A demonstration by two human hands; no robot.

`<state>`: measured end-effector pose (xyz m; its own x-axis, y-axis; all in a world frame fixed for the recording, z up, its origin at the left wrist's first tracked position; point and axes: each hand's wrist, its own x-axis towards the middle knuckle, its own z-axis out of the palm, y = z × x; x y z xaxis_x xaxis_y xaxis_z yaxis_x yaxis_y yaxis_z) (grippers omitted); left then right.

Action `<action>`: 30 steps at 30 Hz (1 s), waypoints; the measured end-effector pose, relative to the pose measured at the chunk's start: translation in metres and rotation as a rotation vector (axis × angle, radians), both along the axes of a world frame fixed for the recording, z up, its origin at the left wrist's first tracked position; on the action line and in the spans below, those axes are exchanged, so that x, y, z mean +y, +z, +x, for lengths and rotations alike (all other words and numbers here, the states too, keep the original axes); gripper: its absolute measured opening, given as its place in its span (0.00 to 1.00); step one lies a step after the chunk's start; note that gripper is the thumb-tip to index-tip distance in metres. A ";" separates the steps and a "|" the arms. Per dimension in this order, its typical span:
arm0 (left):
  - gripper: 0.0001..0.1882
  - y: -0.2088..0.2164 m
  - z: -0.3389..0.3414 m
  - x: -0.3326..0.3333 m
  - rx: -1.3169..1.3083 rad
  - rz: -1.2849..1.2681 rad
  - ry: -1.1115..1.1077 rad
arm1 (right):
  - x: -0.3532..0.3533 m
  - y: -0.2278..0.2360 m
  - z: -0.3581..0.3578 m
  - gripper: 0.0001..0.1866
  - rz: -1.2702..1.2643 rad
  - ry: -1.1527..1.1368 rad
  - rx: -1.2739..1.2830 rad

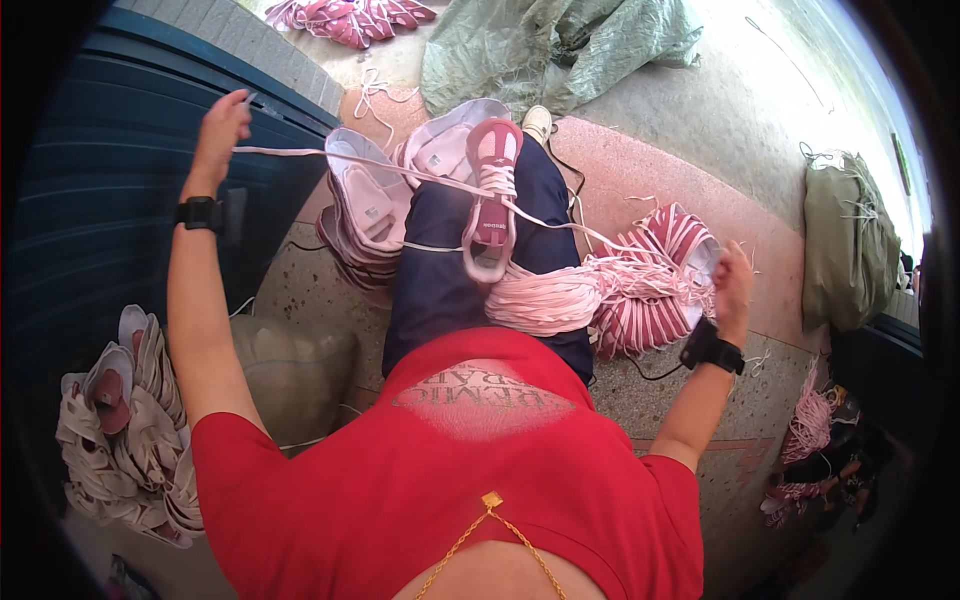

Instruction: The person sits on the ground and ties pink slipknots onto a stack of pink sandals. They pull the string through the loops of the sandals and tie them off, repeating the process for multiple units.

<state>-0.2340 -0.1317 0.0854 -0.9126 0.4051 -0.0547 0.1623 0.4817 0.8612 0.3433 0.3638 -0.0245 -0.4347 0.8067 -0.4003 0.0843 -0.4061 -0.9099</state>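
1. At the centre of the frame, a maroon-and-pink sneaker (491, 217) lay across the seated person's navy trousers (425, 300), its toe toward the top edge and its collar toward the red shirt (300, 490).
2. Toward the upper left, the left hand (222, 128) was raised well away from the sneaker, fingers closed on a pale pink shoelace (282, 152) that stretched nearly straight back to the eyelets.
3. Toward the right, the right hand (733, 285) was blurred, its fingers curled; another length of lace ran its way above the piled shoes, but I could not tell whether it was gripped.
4. Beside the sneaker, just to the lower right, a hank of pink laces (540, 300) rested on the lap, near striped maroon shoes (650, 325); paler shoes (368, 205) were stacked at the left knee.
5. Judging by the spread arms, the step was lacing, with the lace being drawn through and evened out. The next move seemed to call for matching both ends, without dragging the sneaker off the lap.
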 end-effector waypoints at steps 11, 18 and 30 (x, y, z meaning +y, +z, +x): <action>0.11 -0.131 0.214 0.116 -0.347 -0.181 -0.486 | -0.200 -0.040 -0.186 0.11 0.581 0.816 -0.182; 0.11 -0.148 0.225 0.131 0.141 -0.381 -0.522 | -0.200 -0.046 -0.189 0.08 0.817 0.762 -0.153; 0.09 -0.138 0.230 0.148 0.418 -0.307 -0.550 | -0.207 -0.055 -0.196 0.05 1.086 0.566 -0.225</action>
<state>-0.0043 0.0163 -0.0524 -0.5528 0.8305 0.0683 0.7323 0.4450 0.5155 0.1475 0.1572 -0.0797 -0.8371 0.4887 0.2459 0.1995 0.6912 -0.6946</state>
